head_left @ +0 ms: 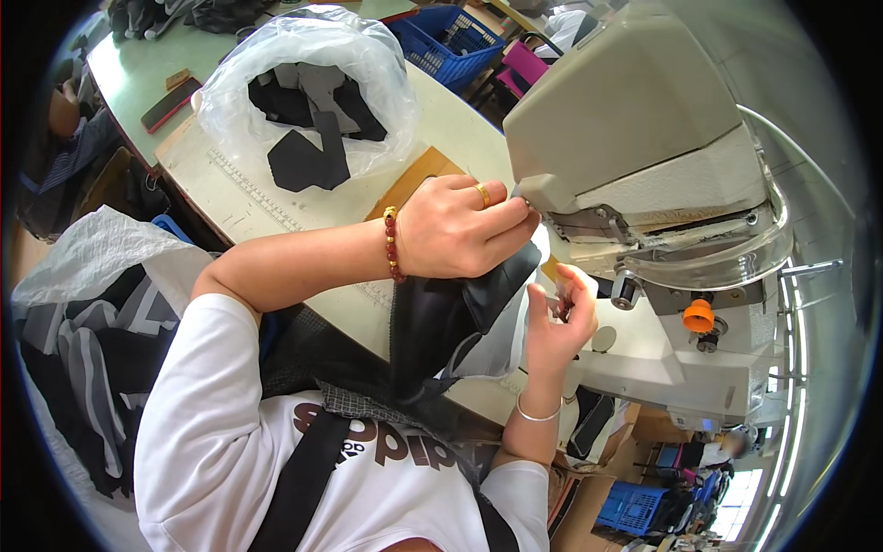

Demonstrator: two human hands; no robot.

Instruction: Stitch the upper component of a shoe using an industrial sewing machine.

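My left hand (467,226), wearing a red bead bracelet and a gold ring, is closed with bent fingers beside the head of a beige sewing machine (635,120). Its fingertips are hidden, so what they pinch cannot be made out. Directly below that hand hangs a glossy black piece of material (441,322), with a white piece (492,354) along its side. My right hand (563,317), with a silver bangle at the wrist, is raised near the machine's lower parts. Its thumb stands apart from its curled fingers, and I see nothing held between them.
A clear plastic bag (216,97) of black and grey cut pieces stands on the pale table, by a ruler strip (253,189) and a phone (171,103). An orange knob (698,316) juts from the machine. Bundled fabric (101,350) lies left; a blue basket (448,41) stands behind.
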